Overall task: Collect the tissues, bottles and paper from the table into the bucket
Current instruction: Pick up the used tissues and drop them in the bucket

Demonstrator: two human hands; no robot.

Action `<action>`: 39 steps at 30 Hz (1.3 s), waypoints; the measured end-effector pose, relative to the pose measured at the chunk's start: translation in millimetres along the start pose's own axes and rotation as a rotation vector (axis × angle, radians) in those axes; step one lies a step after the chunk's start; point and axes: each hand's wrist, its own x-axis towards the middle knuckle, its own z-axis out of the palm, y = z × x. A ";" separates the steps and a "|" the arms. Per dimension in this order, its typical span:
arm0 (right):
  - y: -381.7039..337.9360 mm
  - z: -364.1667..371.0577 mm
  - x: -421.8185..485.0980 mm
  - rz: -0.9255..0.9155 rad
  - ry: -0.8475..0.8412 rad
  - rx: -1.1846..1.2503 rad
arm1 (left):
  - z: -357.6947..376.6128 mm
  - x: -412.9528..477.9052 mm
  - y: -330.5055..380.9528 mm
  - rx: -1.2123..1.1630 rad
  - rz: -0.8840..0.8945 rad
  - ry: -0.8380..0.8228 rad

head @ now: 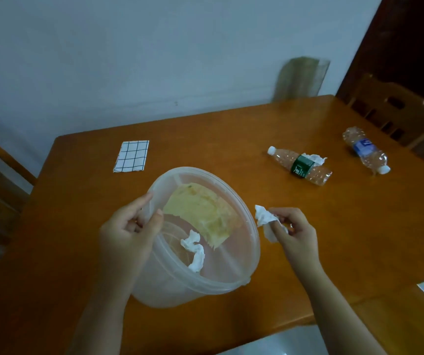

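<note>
At lower centre the left hand is pinching the rim of the translucent bucket, which is holding yellow paper and a tissue. Just right, the right hand is pinching a crumpled tissue. Two bottles are lying at upper right.

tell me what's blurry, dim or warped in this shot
Head view: dim overall with a bluish cast; the greenish thing against the wall is smeared by motion blur; the table edges bow from the wide-angle lens; soft glare on the tabletop near the bottles; the bucket and the tissue in the right hand are fairly sharp.
</note>
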 end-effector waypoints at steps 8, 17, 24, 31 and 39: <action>-37.3 -3.4 3.6 -0.045 -0.081 -0.138 | 35.1 13.6 5.3 -0.159 0.115 -0.116; -38.9 -0.9 -14.8 0.048 -0.133 -0.241 | 55.0 21.4 0.6 -0.244 0.151 -0.208; -24.5 -9.0 -23.6 0.063 -0.022 -0.379 | 48.1 21.0 -13.1 -0.193 0.165 -0.228; 0.2 -8.7 -23.4 0.124 0.057 -0.381 | 34.9 25.8 -20.2 -0.141 0.150 -0.190; 35.9 -26.6 4.3 0.176 0.064 -0.367 | 49.5 32.5 -13.1 0.005 0.181 -0.130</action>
